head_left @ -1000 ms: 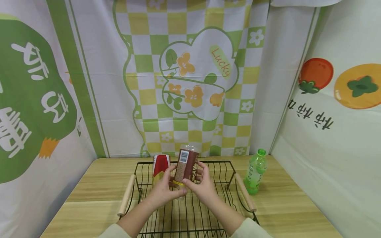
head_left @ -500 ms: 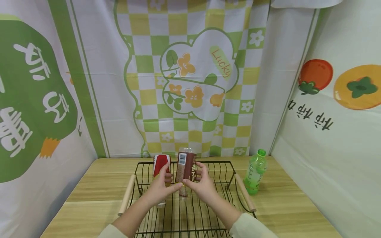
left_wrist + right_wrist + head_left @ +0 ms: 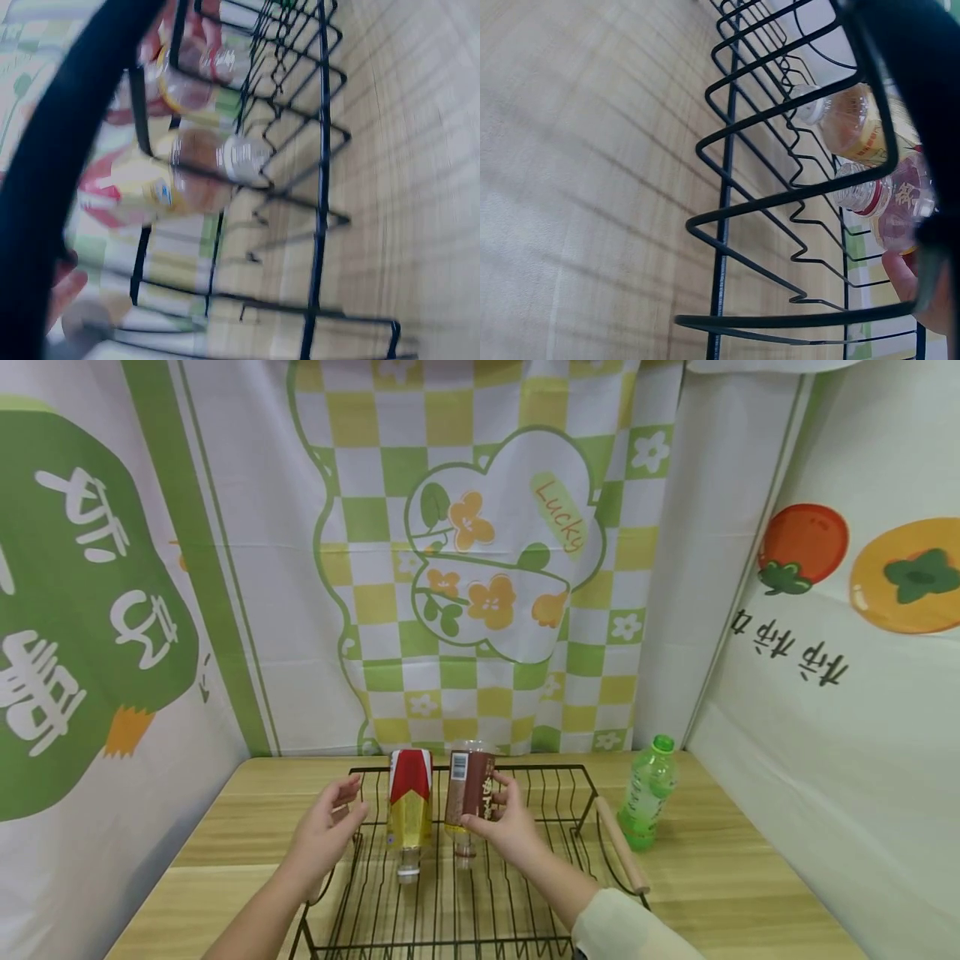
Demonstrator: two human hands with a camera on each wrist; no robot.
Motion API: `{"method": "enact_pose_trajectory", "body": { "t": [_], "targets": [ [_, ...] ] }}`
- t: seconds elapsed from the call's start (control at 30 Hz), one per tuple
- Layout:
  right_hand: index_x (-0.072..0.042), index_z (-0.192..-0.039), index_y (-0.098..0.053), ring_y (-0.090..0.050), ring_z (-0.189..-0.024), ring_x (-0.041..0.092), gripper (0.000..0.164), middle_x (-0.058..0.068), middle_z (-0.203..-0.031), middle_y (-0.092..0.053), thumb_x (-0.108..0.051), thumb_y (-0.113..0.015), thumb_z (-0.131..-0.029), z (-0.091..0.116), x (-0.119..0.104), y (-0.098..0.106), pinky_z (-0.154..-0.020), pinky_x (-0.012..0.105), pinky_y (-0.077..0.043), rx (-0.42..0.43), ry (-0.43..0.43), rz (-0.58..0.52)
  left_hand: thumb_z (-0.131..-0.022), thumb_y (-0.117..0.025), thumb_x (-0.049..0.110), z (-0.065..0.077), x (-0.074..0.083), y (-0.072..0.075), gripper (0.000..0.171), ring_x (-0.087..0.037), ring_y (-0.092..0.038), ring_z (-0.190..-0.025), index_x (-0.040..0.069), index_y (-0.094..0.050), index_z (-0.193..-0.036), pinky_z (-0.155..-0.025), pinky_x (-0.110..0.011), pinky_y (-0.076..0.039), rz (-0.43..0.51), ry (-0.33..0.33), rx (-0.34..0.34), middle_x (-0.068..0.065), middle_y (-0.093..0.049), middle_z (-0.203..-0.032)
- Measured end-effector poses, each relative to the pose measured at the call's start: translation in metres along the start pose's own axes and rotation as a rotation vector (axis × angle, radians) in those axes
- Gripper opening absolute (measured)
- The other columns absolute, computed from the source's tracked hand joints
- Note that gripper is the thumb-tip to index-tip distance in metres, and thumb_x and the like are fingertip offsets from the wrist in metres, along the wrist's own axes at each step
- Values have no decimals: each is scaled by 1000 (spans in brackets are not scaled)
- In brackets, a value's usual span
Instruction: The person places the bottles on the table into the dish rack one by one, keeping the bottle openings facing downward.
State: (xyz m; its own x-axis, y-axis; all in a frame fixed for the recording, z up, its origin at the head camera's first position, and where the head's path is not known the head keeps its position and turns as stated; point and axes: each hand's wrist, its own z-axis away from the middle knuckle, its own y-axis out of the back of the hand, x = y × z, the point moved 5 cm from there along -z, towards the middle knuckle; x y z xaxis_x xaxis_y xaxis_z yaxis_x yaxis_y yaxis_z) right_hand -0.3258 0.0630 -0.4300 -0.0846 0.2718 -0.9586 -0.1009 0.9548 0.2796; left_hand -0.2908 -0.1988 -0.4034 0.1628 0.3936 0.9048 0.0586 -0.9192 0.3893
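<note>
A bottle with a brown label (image 3: pixel 474 789) stands upside down in the black wire rack (image 3: pixel 450 941), its neck pointing down. My right hand (image 3: pixel 513 827) holds it from the right, thumb in front and fingers partly hidden behind. To its left, a bottle with a red and yellow label (image 3: pixel 410 802) is also neck down in the rack, untouched by either hand. My left hand (image 3: pixel 322 827) is over the rack's left side, apart from the bottles, its fingers loosely bent around nothing. In the right wrist view the brown-label bottle's red-ringed neck (image 3: pixel 859 191) lies beyond the wires.
A green bottle (image 3: pixel 648 793) stands upright on the wooden table (image 3: pixel 720 877), right of the rack. The rack's right wooden handle (image 3: pixel 622 847) is in view; my left hand and forearm cover most of the left one. Printed cloth (image 3: pixel 495 693) hangs behind.
My left hand has let go of the brown-label bottle and moved left, uncovering the red and yellow bottle. The brown-label bottle has come down slightly and straightened, with my right hand still on it.
</note>
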Motion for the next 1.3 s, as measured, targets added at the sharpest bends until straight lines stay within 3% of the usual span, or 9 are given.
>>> {"method": "enact_pose_trajectory", "body": {
  "t": [0.17, 0.27, 0.4, 1.3],
  "targets": [
    [-7, -151, -20, -56, -115, 45, 89, 32, -136, -44, -12, -76, -83, 0, 4, -5, -89, 53, -54, -42, 15, -46, -102, -50, 23, 5, -21, 13, 62, -49, -21, -145, 1, -22, -153, -116, -62, -24, -116, 57, -31, -28, -24, -157],
    [-5, -151, -20, -57, -113, 45, 88, 32, -133, -45, -10, -76, -83, -1, 6, -7, -89, 53, -54, -57, 25, -57, -103, -46, 21, 6, -37, 12, 66, -51, -20, -144, 0, -13, -156, -112, -64, -28, -163, 117, -73, -30, -17, -159],
    [-3, -151, -19, -57, -114, 46, 88, 32, -133, -46, -9, -75, -83, -1, 7, -10, -89, 52, -54, -71, 28, -56, -102, -40, 14, 6, -48, 9, 64, -51, -23, -143, -3, -9, -155, -111, -63, -32, -131, 175, -85, -31, -16, -158],
    [-4, -152, -19, -57, -114, 46, 89, 32, -134, -48, -17, -76, -86, 1, 14, -12, -88, 52, -55, -56, -4, 46, -103, -38, 14, 6, -54, 9, 62, -47, -17, -146, 0, -9, -156, -113, -62, -27, -76, 195, -74, -30, -12, -160]
  ]
}}
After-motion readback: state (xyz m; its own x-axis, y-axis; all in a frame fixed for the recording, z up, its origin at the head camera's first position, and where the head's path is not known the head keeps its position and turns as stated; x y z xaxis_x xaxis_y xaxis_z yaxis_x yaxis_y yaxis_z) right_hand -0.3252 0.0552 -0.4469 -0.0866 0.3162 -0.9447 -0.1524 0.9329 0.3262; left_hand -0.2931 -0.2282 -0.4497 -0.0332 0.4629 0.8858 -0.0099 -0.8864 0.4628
